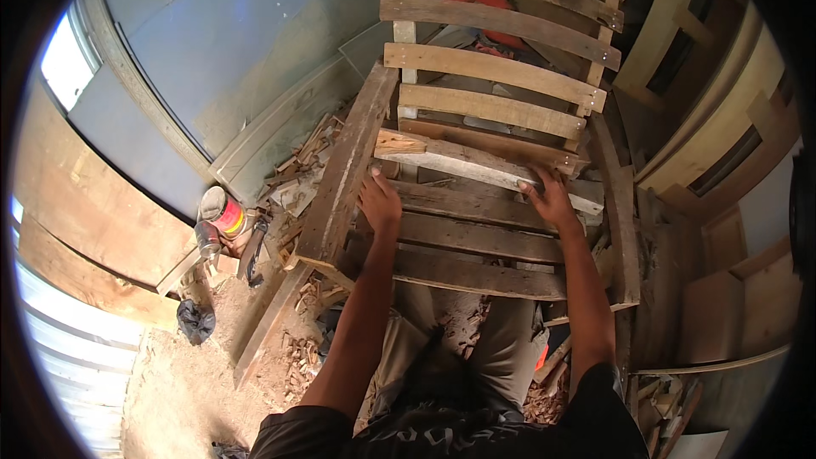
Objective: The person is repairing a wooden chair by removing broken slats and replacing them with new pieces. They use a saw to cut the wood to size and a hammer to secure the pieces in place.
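Note:
A slatted wooden chair (484,251) stands right in front of me, its tall back of curved slats (497,76) rising at the far side. Across the rear of its seat lies a short wooden board (467,160), pale and worn, with a browner left end. My right hand (551,200) grips this board near its right end, thumb on the near side and fingers over the top. Beside the inner edge of the left armrest (348,170), my left hand (379,201) rests with fingers extended, just below the board's left end. Its fingertips are partly hidden against the wood.
Wood scraps (297,178) and shavings litter the floor. To the left stand a paint can (223,211), a spray can (206,240) and a black plastic bag (195,321). Wooden panels (705,144) lean along the right. A grey sheet wall (229,51) rises at the back left.

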`<state>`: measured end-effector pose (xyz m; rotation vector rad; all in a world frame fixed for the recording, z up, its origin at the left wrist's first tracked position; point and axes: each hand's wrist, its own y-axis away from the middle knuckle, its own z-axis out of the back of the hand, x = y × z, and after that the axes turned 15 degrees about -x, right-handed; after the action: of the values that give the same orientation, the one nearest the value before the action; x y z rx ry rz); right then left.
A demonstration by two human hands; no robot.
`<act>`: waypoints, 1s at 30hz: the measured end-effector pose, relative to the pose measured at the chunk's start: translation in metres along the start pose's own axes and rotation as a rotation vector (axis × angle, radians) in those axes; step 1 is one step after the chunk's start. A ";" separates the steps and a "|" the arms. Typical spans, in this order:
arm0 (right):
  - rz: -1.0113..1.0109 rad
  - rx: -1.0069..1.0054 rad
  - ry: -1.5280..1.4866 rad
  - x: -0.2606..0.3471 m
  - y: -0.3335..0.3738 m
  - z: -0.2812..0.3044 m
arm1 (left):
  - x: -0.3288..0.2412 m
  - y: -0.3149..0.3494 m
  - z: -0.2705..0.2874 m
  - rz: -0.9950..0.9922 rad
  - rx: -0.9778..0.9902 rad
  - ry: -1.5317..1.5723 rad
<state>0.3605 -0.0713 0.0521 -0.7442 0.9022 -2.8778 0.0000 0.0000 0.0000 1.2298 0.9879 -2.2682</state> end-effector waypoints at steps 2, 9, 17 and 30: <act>0.019 -0.059 0.040 0.006 -0.005 -0.001 | -0.003 -0.005 0.001 -0.019 -0.017 0.006; 0.040 -0.073 0.244 0.003 0.013 -0.035 | -0.008 0.000 0.014 0.072 0.155 -0.056; -0.044 -0.300 -0.018 -0.013 0.022 -0.070 | -0.001 0.002 0.001 0.012 0.062 -0.088; -0.976 -0.341 0.457 -0.102 0.057 -0.017 | 0.005 -0.027 -0.038 -0.032 0.254 -0.489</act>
<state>0.4368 -0.0924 -0.0354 -0.6841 1.4187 -3.9190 0.0024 0.0461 -0.0076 0.6820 0.5550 -2.5973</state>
